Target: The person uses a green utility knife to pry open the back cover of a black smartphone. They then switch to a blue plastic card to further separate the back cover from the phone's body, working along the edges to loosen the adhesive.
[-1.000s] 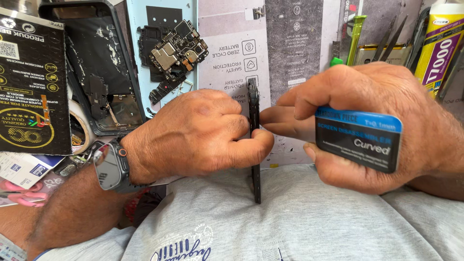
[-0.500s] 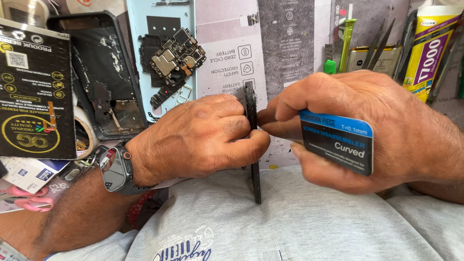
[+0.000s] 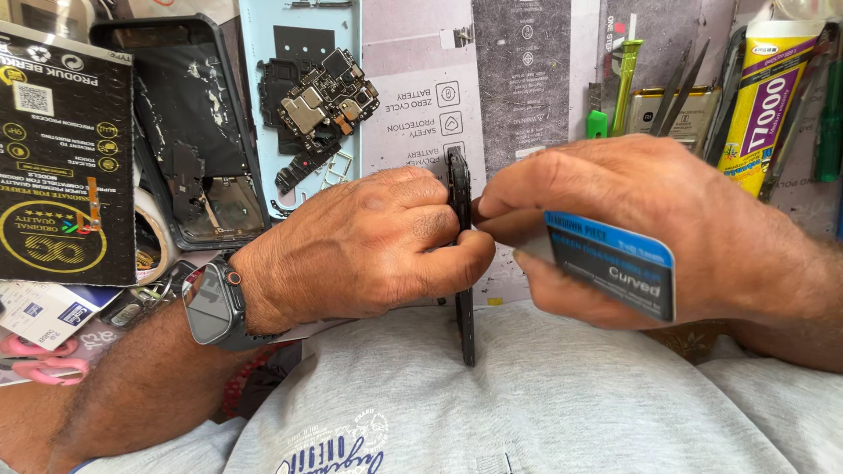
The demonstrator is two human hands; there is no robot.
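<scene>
I see my two bare hands meeting over my lap, holding a thin black phone point(image 3: 463, 307) upright on its edge, its lower end resting against my grey shirt point(image 3: 544, 412). My left hand point(image 3: 369, 246), with a dark smartwatch point(image 3: 211, 303) at the wrist, is clenched around the phone's left face, thumb pressed near the seam. My right hand point(image 3: 632, 228) grips a blue and black plastic card point(image 3: 615, 272), its fingertips closed in against the phone's right side. I judge this as the prying step: working the card into the phone's edge to separate a panel. Whether the card has entered the seam is hidden by my fingers. The next move likely calls for a steady, shallow slide along the edge. On the bench beyond lie an opened phone frame point(image 3: 189, 132), a loose circuit board point(image 3: 320, 96) and a yellow glue tube point(image 3: 768, 96).
</scene>
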